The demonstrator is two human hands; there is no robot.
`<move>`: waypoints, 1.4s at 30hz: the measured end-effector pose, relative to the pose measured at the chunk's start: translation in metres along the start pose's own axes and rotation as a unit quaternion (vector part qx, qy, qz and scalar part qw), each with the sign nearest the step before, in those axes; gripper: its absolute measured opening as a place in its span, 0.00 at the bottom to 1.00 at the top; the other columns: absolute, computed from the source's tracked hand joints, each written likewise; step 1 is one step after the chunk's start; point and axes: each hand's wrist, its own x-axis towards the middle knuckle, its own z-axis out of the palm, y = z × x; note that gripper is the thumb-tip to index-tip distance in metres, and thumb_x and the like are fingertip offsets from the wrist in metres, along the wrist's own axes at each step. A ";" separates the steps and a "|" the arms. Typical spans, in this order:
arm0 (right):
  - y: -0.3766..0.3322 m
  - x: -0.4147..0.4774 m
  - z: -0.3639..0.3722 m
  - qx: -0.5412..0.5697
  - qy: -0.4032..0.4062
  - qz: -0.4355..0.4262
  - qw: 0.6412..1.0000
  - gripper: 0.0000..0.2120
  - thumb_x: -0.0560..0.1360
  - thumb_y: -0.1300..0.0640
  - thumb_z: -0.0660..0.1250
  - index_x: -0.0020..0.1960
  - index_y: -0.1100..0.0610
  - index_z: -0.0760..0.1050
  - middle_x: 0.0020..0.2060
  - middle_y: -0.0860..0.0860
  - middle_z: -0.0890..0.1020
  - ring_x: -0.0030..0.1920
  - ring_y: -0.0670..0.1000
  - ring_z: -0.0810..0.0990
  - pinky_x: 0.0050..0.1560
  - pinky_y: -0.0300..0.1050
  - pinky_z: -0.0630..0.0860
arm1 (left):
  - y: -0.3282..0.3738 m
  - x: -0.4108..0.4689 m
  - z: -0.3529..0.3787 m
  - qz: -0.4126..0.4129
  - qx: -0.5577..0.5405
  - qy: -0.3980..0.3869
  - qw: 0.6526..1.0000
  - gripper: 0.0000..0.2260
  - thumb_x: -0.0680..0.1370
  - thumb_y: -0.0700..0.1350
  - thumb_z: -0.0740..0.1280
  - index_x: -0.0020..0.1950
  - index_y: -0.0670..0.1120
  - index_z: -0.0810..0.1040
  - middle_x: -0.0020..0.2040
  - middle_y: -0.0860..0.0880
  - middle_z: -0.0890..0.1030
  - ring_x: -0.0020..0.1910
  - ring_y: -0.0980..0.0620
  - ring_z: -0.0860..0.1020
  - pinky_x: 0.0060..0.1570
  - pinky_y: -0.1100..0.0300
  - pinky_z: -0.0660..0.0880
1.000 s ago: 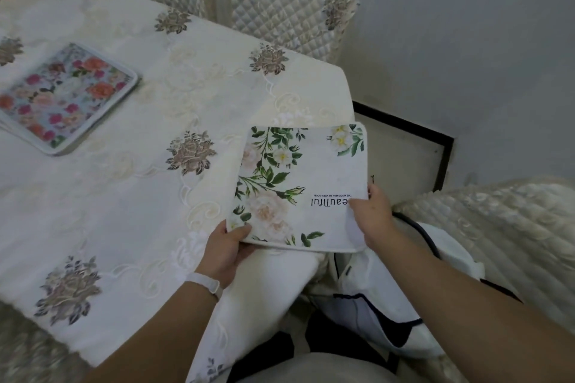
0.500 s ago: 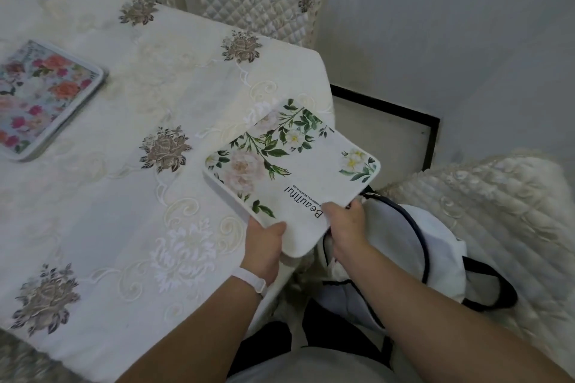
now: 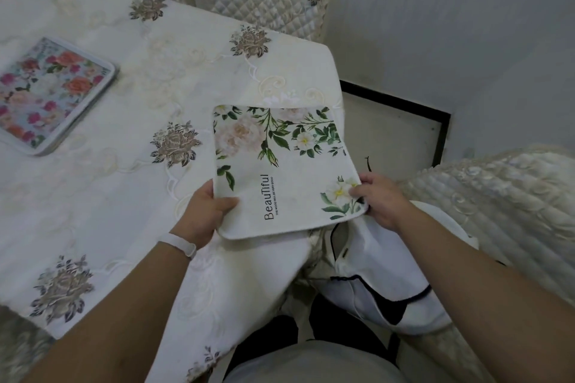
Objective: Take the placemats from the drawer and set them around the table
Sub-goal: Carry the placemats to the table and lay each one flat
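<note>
A: What is worn on the arms?
B: Both forearms are bare all the way to the near edge. A smooth white wristband [image 3: 177, 245] (plain, with a soft matte look) circles the wrist just behind the left hand [image 3: 207, 214].
A: And behind the right hand [image 3: 381, 200]?
B: Bare as well.
A: Any clothing?
B: At the near edge there is a rounded, pale grey top [image 3: 311, 364]. Just beyond it is dark fabric [image 3: 273, 333], possibly trousers, but it is too shadowed to be sure.
</note>
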 end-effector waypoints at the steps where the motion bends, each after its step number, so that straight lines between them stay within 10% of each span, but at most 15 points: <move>1: 0.002 -0.006 0.002 -0.013 -0.013 -0.003 1.000 0.14 0.73 0.72 0.64 0.53 0.57 0.76 0.49 0.58 0.84 0.46 0.59 0.84 0.44 0.54 0.81 | 0.003 0.003 -0.003 0.005 0.018 0.001 1.000 0.17 0.74 0.26 0.64 0.54 0.46 0.79 0.48 0.49 0.85 0.45 0.48 0.84 0.42 0.55 0.82; 10: 0.054 -0.042 0.036 -0.052 -0.043 -0.017 0.998 0.21 0.72 0.71 0.67 0.62 0.56 0.71 0.54 0.54 0.82 0.50 0.57 0.83 0.40 0.54 0.83 | 0.009 0.034 -0.029 0.011 0.180 0.048 0.982 0.11 0.72 0.34 0.71 0.47 0.49 0.80 0.51 0.43 0.83 0.51 0.39 0.81 0.55 0.40 0.78; 25: 0.086 -0.055 0.072 -0.125 -0.035 0.009 0.992 0.12 0.75 0.67 0.67 0.57 0.59 0.74 0.51 0.59 0.81 0.40 0.54 0.82 0.37 0.47 0.81 | 0.000 0.042 -0.055 0.037 0.265 0.065 0.961 0.25 0.75 0.35 0.68 0.69 0.51 0.70 0.52 0.42 0.80 0.49 0.41 0.79 0.50 0.48 0.76; 42: 0.094 -0.059 0.076 -0.178 -0.012 0.033 0.983 0.11 0.76 0.56 0.68 0.55 0.59 0.72 0.42 0.54 0.80 0.37 0.49 0.79 0.40 0.47 0.77 | -0.018 0.038 -0.058 0.066 0.322 0.111 0.938 0.24 0.75 0.41 0.67 0.71 0.49 0.70 0.57 0.42 0.76 0.55 0.40 0.77 0.52 0.51 0.72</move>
